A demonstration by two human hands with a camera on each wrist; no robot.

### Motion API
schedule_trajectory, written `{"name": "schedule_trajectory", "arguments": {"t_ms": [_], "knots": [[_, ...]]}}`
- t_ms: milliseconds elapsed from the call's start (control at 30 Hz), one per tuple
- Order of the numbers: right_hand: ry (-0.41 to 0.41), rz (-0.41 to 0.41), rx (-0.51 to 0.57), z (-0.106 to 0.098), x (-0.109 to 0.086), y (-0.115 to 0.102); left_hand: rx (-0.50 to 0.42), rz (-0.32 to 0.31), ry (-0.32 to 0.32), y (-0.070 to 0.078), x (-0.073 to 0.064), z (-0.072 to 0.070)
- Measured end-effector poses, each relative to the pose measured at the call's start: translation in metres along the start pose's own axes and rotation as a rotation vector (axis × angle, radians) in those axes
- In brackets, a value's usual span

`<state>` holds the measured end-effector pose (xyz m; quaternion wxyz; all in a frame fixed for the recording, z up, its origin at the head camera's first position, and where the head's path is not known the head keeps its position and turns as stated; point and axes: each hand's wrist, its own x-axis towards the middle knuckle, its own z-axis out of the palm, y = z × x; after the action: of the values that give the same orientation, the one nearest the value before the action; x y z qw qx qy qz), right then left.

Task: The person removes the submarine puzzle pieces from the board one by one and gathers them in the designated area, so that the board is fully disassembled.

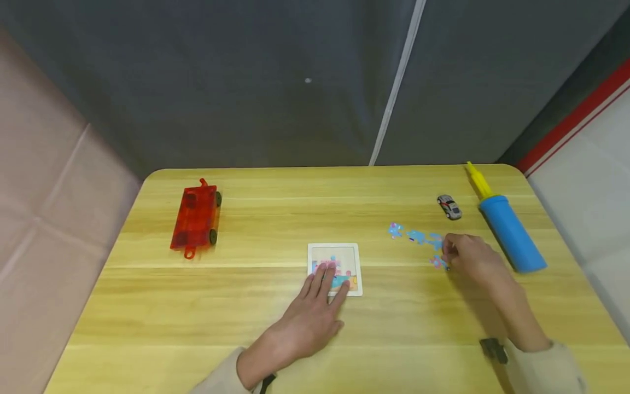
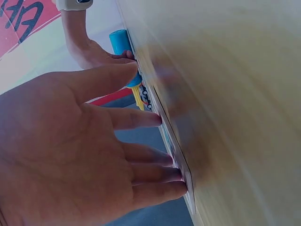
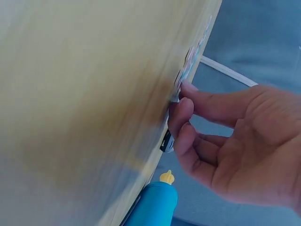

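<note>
My left hand (image 1: 312,320) lies with fingers stretched out, fingertips resting on a small white-framed jigsaw puzzle (image 1: 360,262). Pink, blue and yellow pieces fill part of its tray, partly hidden under the fingers. In the left wrist view, the fingertips (image 2: 178,175) press along the thin puzzle board (image 2: 189,188). At the right, my right hand (image 1: 472,257) has curled fingers, with thumb and index pinching a small puzzle piece (image 3: 175,98) low over the table. Loose blue and pink puzzle pieces (image 1: 415,236) lie in a row beside it, with another piece (image 1: 436,262) close below the fingertips.
A grey toy car (image 1: 449,207) stands beyond the right hand. The blue hand pump (image 1: 514,235) with a yellow nozzle lies near the right edge. At the far left of the wooden table (image 1: 256,219) sits a red see-through toy trailer (image 1: 194,219). A dark curtain hangs behind.
</note>
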<state>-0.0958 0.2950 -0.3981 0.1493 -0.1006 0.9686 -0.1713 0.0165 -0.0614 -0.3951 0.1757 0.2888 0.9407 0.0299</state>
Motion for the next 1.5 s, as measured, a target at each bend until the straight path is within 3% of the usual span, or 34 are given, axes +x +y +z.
{"name": "schedule_trajectory", "arguments": {"t_ms": [167,267,433,567,667,800,967,1000,1133,1200,1300,1367,1500], "knots": [[0.026,0.004,-0.008,0.002,0.000,-0.008,-0.004,0.003,0.020,-0.002,0.000,0.006],[0.056,-0.017,0.056,0.003,0.002,-0.023,-0.010,0.025,0.063,-0.004,0.000,0.012],[0.082,-0.157,0.220,0.007,0.008,-0.068,0.064,0.003,0.049,-0.001,-0.002,0.004],[-0.002,-0.300,0.313,0.019,0.018,-0.109,0.129,-0.045,0.037,0.001,-0.001,0.007],[-0.091,-0.350,0.331,0.032,0.026,-0.131,0.127,-0.059,0.053,-0.001,0.003,0.023],[-0.166,-0.357,0.314,0.046,0.034,-0.147,0.137,-0.080,0.023,-0.001,0.007,0.033],[-0.217,-0.357,0.347,0.052,0.039,-0.152,0.156,-0.088,-0.025,0.001,0.007,0.023],[-0.221,-0.355,0.352,0.053,0.040,-0.153,0.144,-0.079,-0.012,-0.002,0.009,0.028],[-0.202,-0.331,0.358,0.056,0.045,-0.156,0.118,-0.057,-0.012,-0.009,0.013,0.037],[-0.191,-0.313,0.357,0.057,0.047,-0.158,0.077,-0.044,0.009,-0.014,0.017,0.049],[-0.173,-0.288,0.353,0.058,0.049,-0.161,0.093,-0.049,-0.005,-0.011,0.014,0.041],[-0.167,-0.273,0.353,0.058,0.049,-0.163,0.060,-0.040,0.016,-0.014,0.016,0.049],[-0.162,-0.248,0.371,0.058,0.050,-0.164,0.063,-0.055,-0.006,-0.010,0.014,0.040]]}}
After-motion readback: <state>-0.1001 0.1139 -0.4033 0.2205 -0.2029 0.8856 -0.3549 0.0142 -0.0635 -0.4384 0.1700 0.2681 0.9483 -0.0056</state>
